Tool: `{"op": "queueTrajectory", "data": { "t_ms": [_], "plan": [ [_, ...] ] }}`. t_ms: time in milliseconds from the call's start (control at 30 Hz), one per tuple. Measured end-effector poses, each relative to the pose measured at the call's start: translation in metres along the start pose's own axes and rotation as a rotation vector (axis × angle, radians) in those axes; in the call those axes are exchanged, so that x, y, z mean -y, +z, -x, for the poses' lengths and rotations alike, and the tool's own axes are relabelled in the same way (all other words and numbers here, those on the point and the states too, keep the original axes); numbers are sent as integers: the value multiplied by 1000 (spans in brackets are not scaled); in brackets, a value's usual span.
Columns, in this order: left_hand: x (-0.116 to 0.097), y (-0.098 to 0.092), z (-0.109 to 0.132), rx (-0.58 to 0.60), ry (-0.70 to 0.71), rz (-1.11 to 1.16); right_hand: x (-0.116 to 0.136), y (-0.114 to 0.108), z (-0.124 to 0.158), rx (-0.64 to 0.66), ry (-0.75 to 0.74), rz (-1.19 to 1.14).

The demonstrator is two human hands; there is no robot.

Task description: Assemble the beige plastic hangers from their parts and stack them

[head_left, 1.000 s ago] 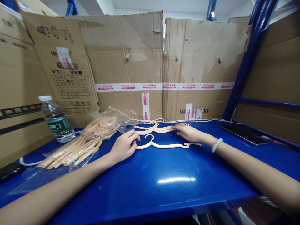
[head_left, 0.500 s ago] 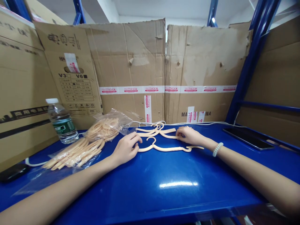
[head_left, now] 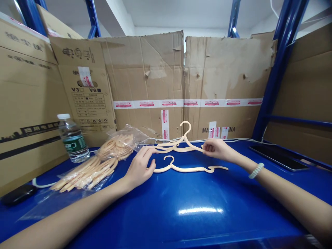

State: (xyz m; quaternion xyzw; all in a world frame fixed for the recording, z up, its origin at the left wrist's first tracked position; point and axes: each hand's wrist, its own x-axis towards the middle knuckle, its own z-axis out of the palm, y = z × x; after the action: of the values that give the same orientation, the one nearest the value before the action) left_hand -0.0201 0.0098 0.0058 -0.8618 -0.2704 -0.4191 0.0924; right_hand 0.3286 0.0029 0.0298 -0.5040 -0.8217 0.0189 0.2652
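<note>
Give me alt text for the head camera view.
A person's right hand holds one end of a pale hanger, hook raised, over a blue table; the left hand is near its other end. Another hanger lies nearer; bagged hangers and a bottle sit left, a phone right, cardboard behind.

Free tabletop (head_left: pixel 202 193) before hangers (head_left: pixel 188 169), cardboard (head_left: pixel 150 83) behind
</note>
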Motion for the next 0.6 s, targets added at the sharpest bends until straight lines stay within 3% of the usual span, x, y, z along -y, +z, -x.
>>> {"op": "queueTrajectory", "data": {
  "t_ms": [133,433,533,600],
  "plan": [
    [-5,-2,-2,-74,13,-80,19,-8,5,24,-48,-38],
    [-4,9,5,190,-24,112,45,4,9,93,-136,-49],
    [-2,12,6,216,-43,151,44,-4,9,134,-104,-158],
    [-1,13,7,217,-47,162,36,-14,9,73,-59,-199]
  ]
}}
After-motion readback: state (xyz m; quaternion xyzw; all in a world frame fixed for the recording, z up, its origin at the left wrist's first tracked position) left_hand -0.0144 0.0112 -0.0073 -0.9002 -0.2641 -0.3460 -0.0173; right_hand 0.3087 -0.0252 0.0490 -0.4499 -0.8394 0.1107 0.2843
